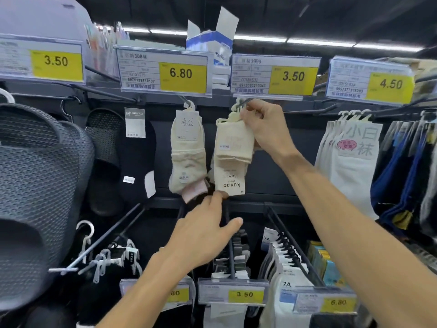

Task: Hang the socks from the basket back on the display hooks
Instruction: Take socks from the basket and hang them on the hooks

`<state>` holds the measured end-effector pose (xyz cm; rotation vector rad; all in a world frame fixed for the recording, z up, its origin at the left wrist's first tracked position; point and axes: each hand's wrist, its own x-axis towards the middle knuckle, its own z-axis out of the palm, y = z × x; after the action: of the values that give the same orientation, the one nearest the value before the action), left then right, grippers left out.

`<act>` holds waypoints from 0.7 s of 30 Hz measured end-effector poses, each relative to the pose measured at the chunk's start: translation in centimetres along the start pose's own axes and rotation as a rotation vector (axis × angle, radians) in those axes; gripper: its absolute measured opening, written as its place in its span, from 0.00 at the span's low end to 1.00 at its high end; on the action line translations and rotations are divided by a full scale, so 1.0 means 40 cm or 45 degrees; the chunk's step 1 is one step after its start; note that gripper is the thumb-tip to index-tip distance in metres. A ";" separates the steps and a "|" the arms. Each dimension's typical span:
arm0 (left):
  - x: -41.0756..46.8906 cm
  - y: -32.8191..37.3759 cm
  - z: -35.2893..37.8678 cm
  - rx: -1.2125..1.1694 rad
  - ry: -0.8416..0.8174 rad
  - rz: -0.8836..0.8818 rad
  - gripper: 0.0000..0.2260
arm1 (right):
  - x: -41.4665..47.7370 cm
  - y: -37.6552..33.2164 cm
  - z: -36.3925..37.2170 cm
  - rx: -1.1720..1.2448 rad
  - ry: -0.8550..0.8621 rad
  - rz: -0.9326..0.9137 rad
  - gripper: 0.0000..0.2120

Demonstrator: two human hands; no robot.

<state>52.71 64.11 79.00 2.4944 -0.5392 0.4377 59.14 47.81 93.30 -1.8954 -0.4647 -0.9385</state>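
Nearest, well below the middle 3.50 price tag (275, 76), a lower row of hooks carries packed socks (287, 263) behind a small 3.50 label (233, 294); above that row and down-left of the tag, the left hand (205, 233) reaches up with fingers stretched and thumb spread wide, its fingertips touching the bottom edge of the cream socks (233, 147), though whether they actually nip the card there is hard to tell; the cream socks hang beneath the tag's left end, their "kunao" label upside down at the bottom; just under the tag the right hand (262, 129) has its fingers curled, pinching the top of the cream socks at their pale plastic hanger (233, 114); the hanger sits at the tip of the dark display hook (244, 102) jutting out from below the tag; left of the tag hang beige LUREN socks (186, 150), farther left black socks (138, 157) and grey slippers (35, 174); right of it, white socks (354, 157).
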 end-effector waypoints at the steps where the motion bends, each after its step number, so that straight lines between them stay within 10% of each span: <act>1: -0.004 -0.005 0.003 0.018 -0.021 -0.003 0.24 | -0.004 0.004 0.006 -0.011 -0.032 0.016 0.09; 7: -0.022 -0.008 -0.001 -0.043 -0.053 0.003 0.16 | -0.058 0.015 -0.009 -0.236 -0.024 0.092 0.22; 14: -0.148 0.176 0.109 -0.729 0.619 0.694 0.07 | -0.538 -0.027 -0.156 -0.181 0.077 -0.105 0.13; 21: -0.507 0.423 0.626 -0.841 -0.479 0.495 0.06 | -1.220 0.104 -0.453 -0.292 0.218 0.827 0.11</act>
<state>32.19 42.53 58.13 1.8271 -1.1205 -0.0827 23.35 33.26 58.17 -1.9563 0.3654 -0.7185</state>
